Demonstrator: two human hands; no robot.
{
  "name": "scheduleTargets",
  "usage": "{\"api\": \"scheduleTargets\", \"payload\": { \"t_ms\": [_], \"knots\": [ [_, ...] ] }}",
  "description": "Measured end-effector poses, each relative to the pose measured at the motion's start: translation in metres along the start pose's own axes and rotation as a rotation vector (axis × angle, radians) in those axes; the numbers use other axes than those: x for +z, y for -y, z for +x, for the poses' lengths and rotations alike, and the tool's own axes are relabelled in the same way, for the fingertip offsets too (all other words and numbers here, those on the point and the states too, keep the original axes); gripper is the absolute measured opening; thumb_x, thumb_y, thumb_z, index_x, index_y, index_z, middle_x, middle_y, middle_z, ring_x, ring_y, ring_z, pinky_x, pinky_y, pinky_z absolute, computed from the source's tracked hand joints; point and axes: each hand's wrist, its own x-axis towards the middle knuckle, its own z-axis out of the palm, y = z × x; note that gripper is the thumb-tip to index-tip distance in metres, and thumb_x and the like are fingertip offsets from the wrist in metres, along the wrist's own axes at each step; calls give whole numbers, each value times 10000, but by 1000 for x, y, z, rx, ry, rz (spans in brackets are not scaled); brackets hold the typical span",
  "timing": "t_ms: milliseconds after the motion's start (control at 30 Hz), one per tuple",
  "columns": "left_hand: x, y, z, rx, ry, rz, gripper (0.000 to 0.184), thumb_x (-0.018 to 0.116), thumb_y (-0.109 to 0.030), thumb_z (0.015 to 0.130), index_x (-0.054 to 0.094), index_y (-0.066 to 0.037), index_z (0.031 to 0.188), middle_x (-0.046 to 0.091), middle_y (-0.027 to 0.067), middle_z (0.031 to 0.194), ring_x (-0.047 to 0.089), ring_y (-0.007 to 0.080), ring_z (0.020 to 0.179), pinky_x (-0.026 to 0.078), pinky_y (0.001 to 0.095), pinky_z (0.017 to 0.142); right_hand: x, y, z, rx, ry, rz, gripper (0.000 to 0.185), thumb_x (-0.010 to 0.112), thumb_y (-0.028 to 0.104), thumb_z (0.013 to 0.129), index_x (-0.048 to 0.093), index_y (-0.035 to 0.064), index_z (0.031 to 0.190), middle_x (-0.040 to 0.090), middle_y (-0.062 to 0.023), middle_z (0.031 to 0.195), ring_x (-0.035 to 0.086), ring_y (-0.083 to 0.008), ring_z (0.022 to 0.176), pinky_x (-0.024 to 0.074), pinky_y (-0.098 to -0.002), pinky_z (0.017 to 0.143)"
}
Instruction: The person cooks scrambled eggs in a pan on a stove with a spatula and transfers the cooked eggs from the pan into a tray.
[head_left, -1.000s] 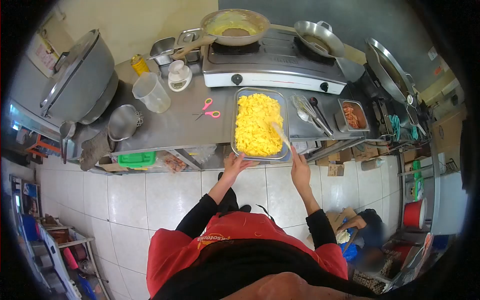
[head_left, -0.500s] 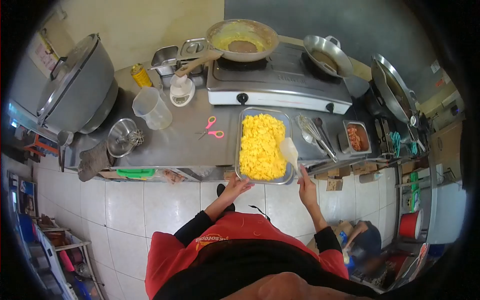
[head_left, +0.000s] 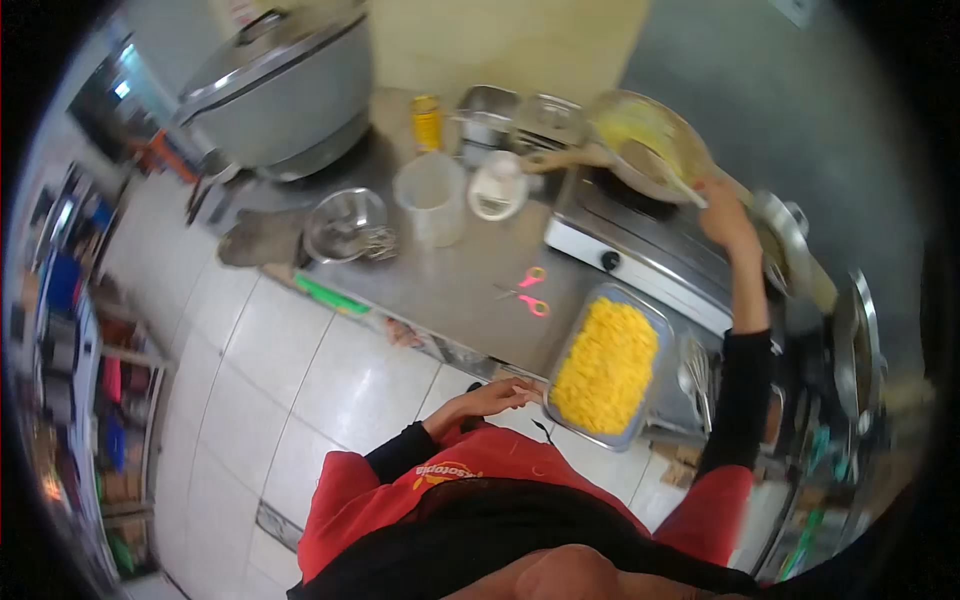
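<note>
My right hand is stretched out over the stove, closed around the handle of a pale spatula. The spatula reaches into a frying pan with yellow egg residue on its inside. My left hand is beside the near left corner of a metal tray, fingers extended and holding nothing. Whether its fingertips touch the tray I cannot tell. Yellow scrambled eggs fill the tray at the counter's front edge.
Pink-handled scissors lie left of the tray. Behind them are a kitchen scale, a plastic jug and a bowl with a whisk. A large lidded pot stands at the left. A second pan sits on the stove's right side.
My right hand has gone from beside the tray up to the frying pan, carrying the spatula. My left hand has loosened from the tray's corner. The view has turned and tilted.
</note>
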Motion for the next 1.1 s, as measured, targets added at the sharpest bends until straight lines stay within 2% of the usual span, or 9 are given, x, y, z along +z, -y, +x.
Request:
{"api": "scheduleTargets", "payload": {
  "t_ms": [200,400,533,700,833,1000,1033,1067,1100],
  "knots": [
    [-36,29,-41,56,-214,-126,435,490,-372,853,429,-40,1128,593,107,877,558,164,852,432,292,737,25,24,126,274,497,-144,323,471,-13,656,552,61,961,593,-162,870,568,-298,887,450,-393,729],
    [-55,31,-67,-40,-413,-225,350,485,-286,866,444,-74,1141,612,63,843,542,114,797,409,253,676,20,57,134,70,662,166,292,534,67,699,545,71,991,596,-130,923,567,-249,879,448,-326,745],
    [-90,31,-77,-26,-663,-109,177,486,-145,833,537,-24,951,603,79,743,583,143,647,450,260,601,6,58,124,-86,394,54,281,561,154,743,524,60,1005,586,-132,961,580,-245,839,439,-315,724],
    [-248,40,-140,-116,-1988,689,139,586,-195,759,582,-69,817,545,99,625,510,276,526,395,356,490,-51,108,22,-191,-11,505,237,481,81,813,513,51,1046,570,-104,992,550,-197,914,423,-308,776],
    [-346,35,-166,-271,-1713,1069,552,715,-272,593,484,-116,1069,515,129,989,517,313,916,442,384,737,-65,126,-52,-379,383,635,315,544,26,745,515,58,1057,558,-75,1014,540,-194,933,420,-315,802],
    [-434,84,-182,-437,-1524,1119,362,622,-206,713,523,-26,1011,562,161,978,545,297,918,450,384,747,-21,119,-115,-585,878,830,338,505,244,838,458,88,1135,534,-86,1053,524,-229,953,420,-334,793],
    [-447,96,-198,13,-1661,1135,310,516,-190,820,506,-26,1083,560,146,1018,533,269,956,444,361,772,-7,118,-126,-593,864,892,318,501,223,837,463,83,1120,535,-90,1030,530,-232,933,422,-336,778],
    [-436,79,-209,170,-1786,1493,321,427,-196,878,479,-22,1143,557,134,1042,517,260,981,433,332,800,7,116,-134,-615,851,952,298,498,203,837,469,77,1106,536,-95,1008,536,-236,913,424,-338,762],
    [-449,67,-233,-221,-1761,2311,340,445,-233,874,491,-22,1137,563,122,1032,540,232,924,448,332,771,21,114,-139,-600,884,964,294,499,194,835,465,76,1101,536,-98,1009,536,-241,912,424,-342,754]
  ]
}}
